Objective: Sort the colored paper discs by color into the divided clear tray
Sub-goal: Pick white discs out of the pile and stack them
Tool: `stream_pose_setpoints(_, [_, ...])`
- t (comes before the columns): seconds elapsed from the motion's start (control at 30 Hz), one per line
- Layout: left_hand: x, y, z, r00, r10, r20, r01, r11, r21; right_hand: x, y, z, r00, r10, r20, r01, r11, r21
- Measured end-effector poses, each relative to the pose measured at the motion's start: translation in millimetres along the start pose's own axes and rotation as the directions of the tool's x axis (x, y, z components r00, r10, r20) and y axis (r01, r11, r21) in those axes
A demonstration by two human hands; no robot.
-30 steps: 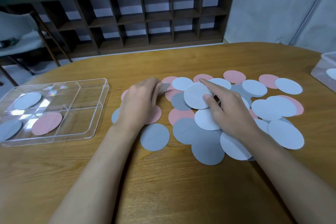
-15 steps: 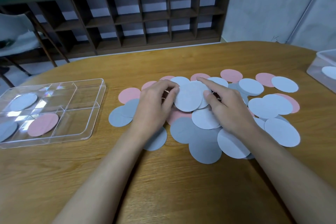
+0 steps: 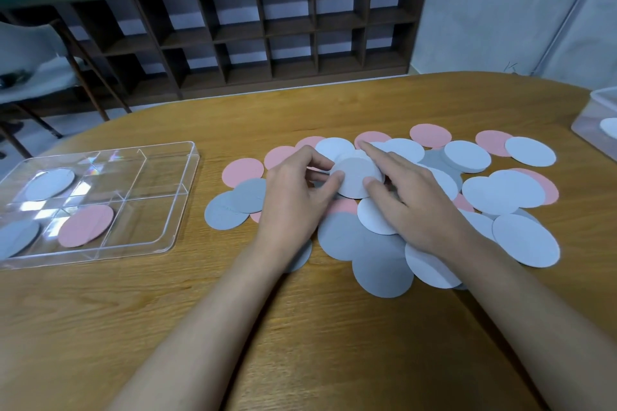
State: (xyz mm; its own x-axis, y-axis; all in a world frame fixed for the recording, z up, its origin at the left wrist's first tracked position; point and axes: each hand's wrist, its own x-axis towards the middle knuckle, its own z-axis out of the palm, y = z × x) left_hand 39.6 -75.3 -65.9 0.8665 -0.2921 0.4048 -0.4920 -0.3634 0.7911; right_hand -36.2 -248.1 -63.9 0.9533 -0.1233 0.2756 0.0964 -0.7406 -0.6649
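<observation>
Pink, grey and pale blue paper discs lie in an overlapping pile on the wooden table. Over the pile's middle, a pale blue disc is tilted up and held by both hands. My left hand pinches its left edge between thumb and fingers. My right hand pinches its right edge with thumb and index finger. The divided clear tray sits to the left; it holds a pale blue disc, a pink disc and a grey disc in separate compartments.
A second clear container with a pale disc inside stands at the table's right edge. Behind the table are a dark cubby shelf and a chair at the left.
My left hand slid right from the pile's left side to the pale blue disc and took its left edge. The disc tipped up between both hands.
</observation>
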Motion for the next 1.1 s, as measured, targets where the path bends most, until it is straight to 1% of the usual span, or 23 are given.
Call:
stream_pose_setpoints(0.07, [-0.1,0.3,0.5,1.0,-0.013,-0.001,0.013,1.0,-0.002,0.3,0.3,1.2,1.0,-0.017,0.026,0.019,0.996,-0.092])
stream_pose_setpoints(0.13, [-0.3,0.9,0.4,1.0,-0.012,0.007,0.013,1.0,-0.007,2.2,2.4,0.4,0.999,-0.03,0.011,0.032,0.989,-0.142])
stream_pose_setpoints(0.27, [-1.8,2.4,-0.2,0.999,0.041,0.025,-0.042,0.999,0.024,3.6,4.2,-4.1,0.997,-0.053,-0.053,0.05,0.997,-0.054])
stream_pose_setpoints(0.37, [-4.8,4.7,1.2,0.993,0.12,0.023,-0.122,0.986,0.11,3.4,11.1,-15.3,0.997,-0.004,-0.079,0.004,1.0,0.001])
stream_pose_setpoints(0.4, [-5.8,5.6,1.6,0.989,0.137,0.061,-0.143,0.983,0.118,3.0,13.5,-20.5,0.996,0.023,-0.085,-0.022,1.0,0.016])
stream_pose_setpoints(0.43, [-6.8,7.0,2.0,0.979,0.15,0.136,-0.164,0.981,0.106,2.5,16.1,-25.7,0.995,0.048,-0.088,-0.045,0.998,0.04])
stream_pose_setpoints(0.47, [-8.4,7.9,3.2,0.957,0.164,0.238,-0.192,0.976,0.098,2.1,18.9,-30.8,0.994,0.068,-0.09,-0.061,0.995,0.074])
stream_pose_setpoints(0.53, [-12.6,6.6,8.1,0.885,0.196,0.421,-0.264,0.958,0.109,3.4,24.7,-39.6,0.992,0.084,-0.091,-0.073,0.99,0.118])
stream_pose_setpoints(0.57, [-14.1,4.8,10.9,0.858,0.199,0.474,-0.288,0.949,0.124,4.1,27.3,-43.6,0.993,0.081,-0.089,-0.07,0.99,0.121])
stream_pose_setpoints(0.6, [-14.8,3.0,12.9,0.845,0.198,0.497,-0.301,0.944,0.135,4.7,29.7,-46.9,0.994,0.074,-0.083,-0.064,0.991,0.115])
stream_pose_setpoints(0.7, [-14.4,0.1,14.1,0.848,0.219,0.483,-0.321,0.937,0.139,0.7,35.6,-48.9,0.996,0.053,-0.074,-0.046,0.996,0.082])
stream_pose_setpoints(0.8, [-12.7,-0.1,11.8,0.851,0.24,0.467,-0.343,0.927,0.149,-5.2,36.0,-44.0,0.994,0.036,-0.106,-0.023,0.993,0.117])
stream_pose_setpoints(0.9, [-11.2,1.0,8.2,0.865,0.238,0.441,-0.319,0.94,0.119,-4.8,32.8,-40.1,0.99,0.011,-0.142,0.013,0.986,0.165])
stream_pose_setpoints(0.97, [-10.5,2.4,6.5,0.864,0.25,0.438,-0.323,0.941,0.1,-3.9,33.7,-37.4,0.99,0.007,-0.142,0.018,0.985,0.174])
stream_pose_setpoints(1.03, [-10.7,4.5,4.9,0.857,0.318,0.406,-0.39,0.915,0.107,-2.6,36.7,-34.0,0.992,0.014,-0.122,0.005,0.989,0.149])
stream_pose_setpoints(1.1, [-10.7,6.1,4.1,0.856,0.389,0.341,-0.46,0.873,0.16,-0.5,40.4,-32.6,0.994,0.024,-0.109,-0.008,0.99,0.141])
